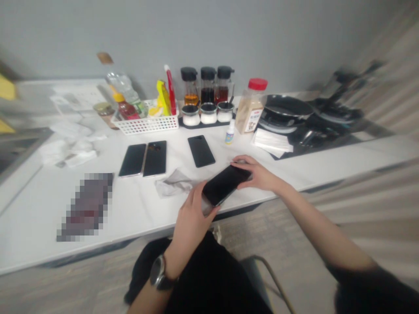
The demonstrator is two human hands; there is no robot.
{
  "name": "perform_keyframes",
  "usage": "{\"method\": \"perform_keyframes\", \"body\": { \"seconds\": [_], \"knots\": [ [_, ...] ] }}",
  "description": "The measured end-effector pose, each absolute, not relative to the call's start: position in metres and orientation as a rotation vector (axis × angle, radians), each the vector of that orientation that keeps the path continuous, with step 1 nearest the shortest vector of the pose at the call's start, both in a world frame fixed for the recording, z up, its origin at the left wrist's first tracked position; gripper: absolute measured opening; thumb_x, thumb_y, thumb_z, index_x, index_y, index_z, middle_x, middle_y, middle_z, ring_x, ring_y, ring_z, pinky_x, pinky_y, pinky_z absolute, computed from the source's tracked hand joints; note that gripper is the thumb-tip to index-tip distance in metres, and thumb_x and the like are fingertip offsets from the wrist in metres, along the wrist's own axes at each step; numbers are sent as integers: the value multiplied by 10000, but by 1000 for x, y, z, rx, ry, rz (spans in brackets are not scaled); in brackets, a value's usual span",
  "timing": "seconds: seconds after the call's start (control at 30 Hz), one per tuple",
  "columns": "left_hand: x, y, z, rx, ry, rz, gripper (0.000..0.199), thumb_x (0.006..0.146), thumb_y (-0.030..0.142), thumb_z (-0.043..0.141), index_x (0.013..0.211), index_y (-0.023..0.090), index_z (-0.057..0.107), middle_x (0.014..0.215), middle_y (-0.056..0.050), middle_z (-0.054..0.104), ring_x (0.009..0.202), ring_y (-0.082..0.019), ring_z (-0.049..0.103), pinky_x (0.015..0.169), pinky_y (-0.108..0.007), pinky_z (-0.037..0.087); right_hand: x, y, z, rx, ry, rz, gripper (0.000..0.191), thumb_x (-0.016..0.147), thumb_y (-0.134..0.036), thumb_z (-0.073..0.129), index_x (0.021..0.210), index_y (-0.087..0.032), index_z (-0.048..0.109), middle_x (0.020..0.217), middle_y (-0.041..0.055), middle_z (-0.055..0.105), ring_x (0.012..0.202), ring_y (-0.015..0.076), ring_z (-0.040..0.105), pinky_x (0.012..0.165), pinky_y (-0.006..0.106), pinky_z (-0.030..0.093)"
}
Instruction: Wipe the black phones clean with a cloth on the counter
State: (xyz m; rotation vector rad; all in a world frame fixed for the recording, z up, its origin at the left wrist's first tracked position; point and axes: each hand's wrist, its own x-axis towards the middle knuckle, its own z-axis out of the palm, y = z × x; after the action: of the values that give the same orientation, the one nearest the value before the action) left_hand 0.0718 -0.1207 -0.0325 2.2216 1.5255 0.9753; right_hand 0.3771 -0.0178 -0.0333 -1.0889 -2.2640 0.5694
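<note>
A black phone (225, 185) is held by its two ends above the front edge of the white counter. My left hand (194, 214) grips its left end, and my right hand (253, 173) grips the right end. Just left of it a crumpled grey cloth (175, 183) lies on the counter. Behind the cloth and the held phone, another dark phone (201, 151) lies flat. Two more dark phones, one (132, 160) beside the other (155, 158), lie farther left. A small spray bottle (230, 133) stands behind my right hand.
A white basket (149, 124) with bottles and packets stands at the back. Beside it are seasoning jars (208, 114) and a red-capped container (252, 107). White tissues (273, 141) lie by the stove (314, 135). A pixelated object (87, 207) lies front left.
</note>
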Motion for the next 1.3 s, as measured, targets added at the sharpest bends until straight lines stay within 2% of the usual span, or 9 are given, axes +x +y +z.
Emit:
{"method": "perform_keyframes", "body": {
  "seconds": [0.1,0.2,0.27,0.47,0.63,0.83,1.03,1.17,1.3],
  "knots": [
    [69,-119,-29,2227,1492,958,727,915,268,816,1544,257,453,1480,-139,659,1327,-317,708,1057,-462,643,381,-20,-29,-1085,-2285,606,812,800,-503,931,1532,-326,628,1550,135,621,1450,331,597,1253,580,461],
    [65,-118,-27,2243,1436,925,665,920,271,816,1515,254,520,1511,-126,639,1370,-296,678,1141,-463,596,387,-20,-21,-1099,-2259,710,908,862,-475,884,1652,-342,457,1588,108,622,1477,314,594,1279,577,433],
    [62,-117,-28,2257,1402,917,595,932,280,808,1480,247,578,1521,-118,635,1378,-280,672,1182,-459,566,390,-18,-18,-1107,-2243,766,960,861,-470,886,1680,-332,403,1578,97,640,1486,310,591,1296,573,410],
    [60,-103,-27,2254,1372,895,547,878,234,861,1403,245,711,1471,-103,656,1337,-266,691,1169,-440,576,391,-6,-17,-1060,-2275,732,936,714,-541,977,1543,-302,615,1463,119,713,1365,336,676,1218,559,502],
    [59,-96,-20,2409,1325,711,519,885,277,855,1390,267,735,1461,-112,644,1252,-296,728,1076,-469,634,391,0,-14,-1005,-2348,714,802,712,-597,957,1424,-312,723,1400,112,731,1287,309,711,1160,519,552],
    [55,-96,-14,2563,1281,616,482,980,350,738,1446,236,695,1470,-153,621,1190,-306,748,982,-473,672,396,1,-20,-924,-2440,561,832,751,-610,923,1487,-313,674,1448,123,733,1361,336,657,1202,572,500],
    [55,-96,-3,2600,1310,484,467,1015,375,681,1460,235,692,1478,-153,609,1130,-309,759,928,-485,679,400,-15,-28,-1032,-2498,530,784,941,-611,756,1634,-362,486,1666,77,555,1550,354,488,1298,641,362],
    [57,-101,0,2669,1298,485,475,1014,389,689,1458,223,696,1436,-161,632,1174,-326,725,988,-498,651,398,-22,-24,-1067,-2493,567,769,977,-600,717,1657,-371,443,1695,56,521,1610,333,417,1314,615,352],
    [60,-108,-6,2706,1312,516,482,1022,387,671,1458,183,692,1423,-192,635,1261,-360,669,1051,-521,615,395,-18,-15,-1047,-2547,577,821,917,-612,788,1633,-336,493,1685,79,531,1587,338,451,1320,601,345]
  ]
}}
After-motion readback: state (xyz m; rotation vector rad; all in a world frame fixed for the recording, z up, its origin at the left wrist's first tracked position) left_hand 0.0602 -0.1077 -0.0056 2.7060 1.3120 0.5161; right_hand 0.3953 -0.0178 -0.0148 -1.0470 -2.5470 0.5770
